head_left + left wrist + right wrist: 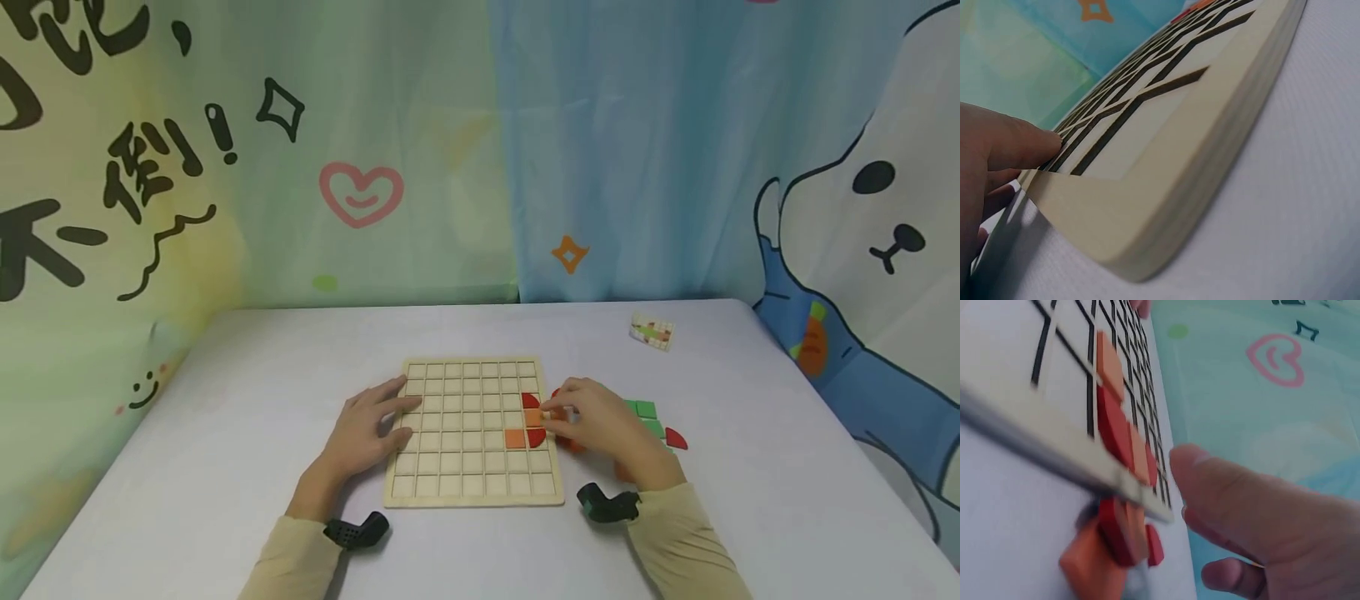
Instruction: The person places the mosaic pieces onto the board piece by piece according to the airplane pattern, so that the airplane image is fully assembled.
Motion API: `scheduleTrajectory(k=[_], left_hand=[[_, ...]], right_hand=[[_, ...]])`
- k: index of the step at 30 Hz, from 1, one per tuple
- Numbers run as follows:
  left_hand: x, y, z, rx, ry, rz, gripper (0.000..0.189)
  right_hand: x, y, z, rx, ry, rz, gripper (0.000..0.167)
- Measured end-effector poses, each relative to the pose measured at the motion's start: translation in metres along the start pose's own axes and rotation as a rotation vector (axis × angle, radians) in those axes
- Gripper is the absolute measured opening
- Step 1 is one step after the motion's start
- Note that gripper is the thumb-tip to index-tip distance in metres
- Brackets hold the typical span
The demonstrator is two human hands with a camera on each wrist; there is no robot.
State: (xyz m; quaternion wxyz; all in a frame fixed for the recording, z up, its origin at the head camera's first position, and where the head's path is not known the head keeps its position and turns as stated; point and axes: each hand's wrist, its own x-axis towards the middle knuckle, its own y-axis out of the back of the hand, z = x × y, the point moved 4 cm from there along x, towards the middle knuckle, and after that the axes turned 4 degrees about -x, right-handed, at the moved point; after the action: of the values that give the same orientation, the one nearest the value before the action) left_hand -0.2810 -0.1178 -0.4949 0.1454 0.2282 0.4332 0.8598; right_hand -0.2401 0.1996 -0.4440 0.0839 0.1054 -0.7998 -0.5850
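Note:
A wooden grid board (472, 502) lies flat on the table. My left hand (367, 429) rests at its left edge, fingers spread and fairly straight, fingertips touching the rim and nearby cells. Toward the board's right side sit two red quarter-round tiles, one upper (529, 401) and one lower (536, 437), with an orange square tile (532, 417) between them. Another orange square (515, 438) sits left of the lower red tile. My right hand (603, 421) hovers over the right rim, its fingertips beside the middle orange square. In the right wrist view, no tile shows between thumb and fingers.
Loose orange and red tiles (1091, 562) lie just beyond the board's right rim, partly under the right hand. Green tiles (643, 409) and a red quarter-round (677, 438) lie farther right. A small pattern card (652, 332) lies at the back right. A printed curtain hangs behind.

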Motion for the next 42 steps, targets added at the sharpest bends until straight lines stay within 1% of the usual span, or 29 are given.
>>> scheduleTrajectory(k=[4,7,10,15,21,27,35,42], left_hand=[[-0.002,-0.002,-0.001,0.011,0.004,-0.009,0.046],[-0.002,-0.002,-0.001,0.012,0.002,-0.003,0.046],[-0.002,-0.001,0.000,0.010,0.001,0.006,0.046],[-0.001,0.000,0.000,0.007,-0.001,0.007,0.046],[-0.002,0.001,0.000,-0.002,-0.020,0.018,0.046],[-0.001,0.001,0.000,0.011,-0.033,0.018,0.046],[-0.001,0.001,-0.001,0.008,-0.020,0.020,0.045],[-0.002,0.002,0.000,-0.004,-0.016,0.014,0.045]], right_hand=[[-0.001,-0.005,0.013,0.016,-0.068,-0.027,0.027],[-0.002,-0.009,0.021,0.052,-0.093,-0.033,0.027],[-0.001,-0.012,0.027,0.081,-0.094,-0.019,0.026],[-0.002,-0.012,0.034,0.078,-0.065,0.013,0.022],[-0.004,-0.014,0.039,0.097,-0.062,0.002,0.022],[-0.003,-0.015,0.040,0.095,-0.063,0.000,0.022],[-0.003,-0.016,0.038,0.094,-0.133,-0.011,0.028],[-0.002,-0.015,0.039,0.060,-0.158,-0.014,0.027]])
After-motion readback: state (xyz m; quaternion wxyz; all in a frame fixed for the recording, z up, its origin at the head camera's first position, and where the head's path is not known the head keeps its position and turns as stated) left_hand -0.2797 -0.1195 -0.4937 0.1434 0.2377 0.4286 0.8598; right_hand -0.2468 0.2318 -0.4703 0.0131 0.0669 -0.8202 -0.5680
